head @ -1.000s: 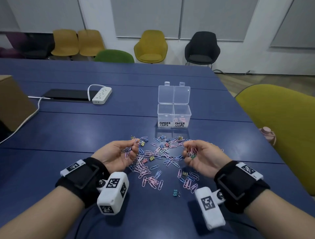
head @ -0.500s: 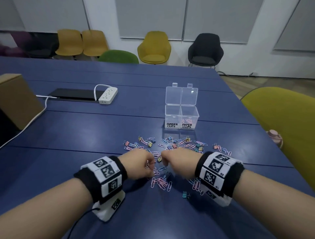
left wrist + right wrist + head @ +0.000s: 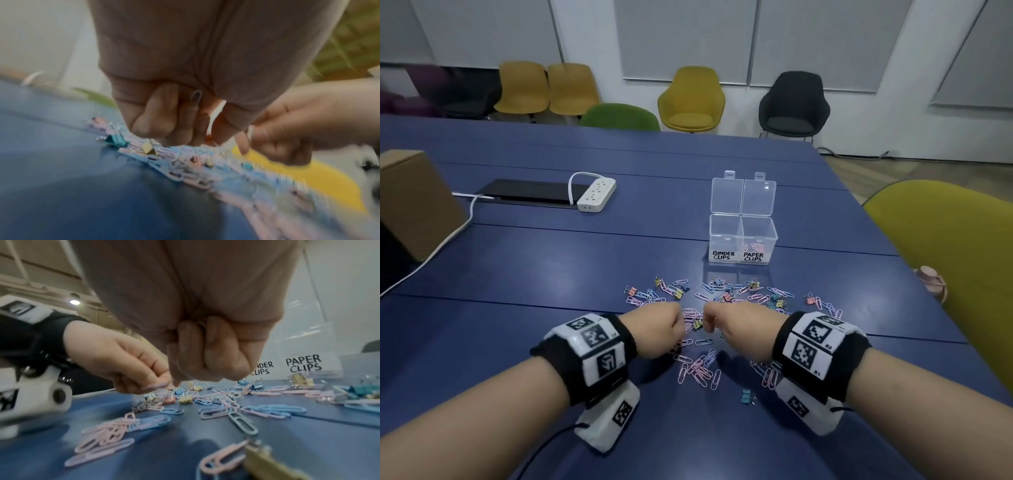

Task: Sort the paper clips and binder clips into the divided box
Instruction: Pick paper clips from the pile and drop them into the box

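Observation:
Pastel paper clips [image 3: 702,370] and small binder clips [image 3: 748,395] lie scattered on the blue table [image 3: 517,274]. Behind them the clear divided box [image 3: 743,219] stands with its lid up; a few pink clips lie in the side labelled PAPER CLIPS. My left hand [image 3: 681,329] hovers knuckles-up over the pile, fingers curled, and in the left wrist view a paper clip [image 3: 195,97] pokes out of the left hand [image 3: 185,138]. My right hand [image 3: 709,325] mirrors it a few centimetres away, fist curled round clips. In the right wrist view the right hand [image 3: 205,373] sits just above the pile.
A white power strip [image 3: 596,195] and a black panel [image 3: 530,192] lie at the far left, beside a cardboard box [image 3: 417,205]. A yellow chair [image 3: 945,257] and a pink object [image 3: 929,279] stand at the table's right edge.
Both hands were palm-up with clips showing in them. They have turned knuckles-up, closed, and come together low over the middle of the pile.

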The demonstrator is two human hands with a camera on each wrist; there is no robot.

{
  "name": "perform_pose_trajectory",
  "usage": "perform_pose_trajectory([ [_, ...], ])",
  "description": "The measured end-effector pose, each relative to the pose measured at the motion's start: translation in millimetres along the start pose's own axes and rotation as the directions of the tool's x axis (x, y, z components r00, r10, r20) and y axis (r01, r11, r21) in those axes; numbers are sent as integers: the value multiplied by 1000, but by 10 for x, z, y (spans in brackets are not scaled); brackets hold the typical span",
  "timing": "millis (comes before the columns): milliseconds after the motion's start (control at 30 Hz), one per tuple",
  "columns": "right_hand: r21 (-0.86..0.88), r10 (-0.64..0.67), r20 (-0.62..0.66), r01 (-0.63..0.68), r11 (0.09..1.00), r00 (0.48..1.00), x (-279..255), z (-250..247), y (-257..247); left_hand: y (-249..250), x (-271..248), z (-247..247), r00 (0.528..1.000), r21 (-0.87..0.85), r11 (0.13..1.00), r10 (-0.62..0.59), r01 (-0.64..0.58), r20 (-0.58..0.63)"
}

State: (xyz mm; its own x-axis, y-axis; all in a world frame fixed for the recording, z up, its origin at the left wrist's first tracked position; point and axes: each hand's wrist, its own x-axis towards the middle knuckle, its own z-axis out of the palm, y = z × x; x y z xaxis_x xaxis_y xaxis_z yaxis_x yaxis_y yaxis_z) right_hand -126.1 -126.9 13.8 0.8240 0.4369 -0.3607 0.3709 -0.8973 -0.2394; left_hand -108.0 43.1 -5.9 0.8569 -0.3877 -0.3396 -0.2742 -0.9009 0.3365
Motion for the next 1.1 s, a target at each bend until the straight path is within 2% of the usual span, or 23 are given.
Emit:
perform_pose_trajectory([
  [67, -105, -42, 37, 46, 993, 998, -13, 40, -12, -49, -10, -45, 999, -226, 973, -42, 48, 35],
  [100, -153, -57, 57, 65, 986, 997, -13, 61, -19, -75, -22, -56, 996, -385, 919, -66, 81, 54],
  [133, -193, -68, 80, 82, 978, 995, -10, 84, -28, -90, -42, -58, 992, -568, 813, -97, 127, 82],
  [167, -230, -74, 104, 96, 968, 992, -3, 107, -37, -93, -65, -60, 983, -724, 665, -126, 182, 131],
  [200, -264, -78, 125, 109, 958, 989, 8, 126, -43, -98, -82, -58, 973, -818, 528, -141, 230, 183],
  [233, -293, -81, 139, 119, 949, 987, 13, 141, -46, -110, -91, -52, 966, -867, 427, -139, 257, 218],
  [267, -315, -81, 142, 123, 941, 986, 22, 154, -45, -117, -94, -46, 963, -892, 365, -126, 268, 238],
  [433, -349, -62, 119, 100, 932, 991, 12, 165, -14, -125, -103, -5, 966, -953, 158, -62, 259, 253],
  [567, -392, 6, 102, 34, 919, 995, -49, 143, 14, -101, -90, 2, 964, -969, -51, -100, 243, 247],
  [800, -408, 58, 67, -25, 913, 996, -110, 155, 95, -8, -34, 18, 945, -921, -302, -138, 246, 298],
  [867, -272, 79, 15, -72, 960, 997, -105, 118, 188, 36, -18, 15, 942, -903, -352, -132, 246, 308],
  [933, 52, 108, -32, -107, 993, 994, -114, 47, 324, 58, 13, 0, 941, -886, -395, -126, 244, 315],
  [967, 283, 134, -37, -118, 952, 990, -121, 16, 402, 56, 34, -10, 941, -879, -406, -114, 250, 320],
  [1000, 546, 161, -34, -117, 830, 986, -138, -7, 471, 61, 54, -22, 941, -874, -408, -94, 263, 326],
  [1033, 772, 197, -24, -107, 626, 980, -160, -15, 536, 62, 78, -33, 939, -870, -404, -70, 281, 336],
  [1067, 917, 223, -10, -80, 391, 975, -187, -8, 601, 71, 97, -51, 937, -869, -394, -48, 300, 345],
  [1100, 986, 213, 6, -41, 164, 977, -229, 5, 664, 78, 119, -68, 936, -874, -373, -36, 313, 351],
])
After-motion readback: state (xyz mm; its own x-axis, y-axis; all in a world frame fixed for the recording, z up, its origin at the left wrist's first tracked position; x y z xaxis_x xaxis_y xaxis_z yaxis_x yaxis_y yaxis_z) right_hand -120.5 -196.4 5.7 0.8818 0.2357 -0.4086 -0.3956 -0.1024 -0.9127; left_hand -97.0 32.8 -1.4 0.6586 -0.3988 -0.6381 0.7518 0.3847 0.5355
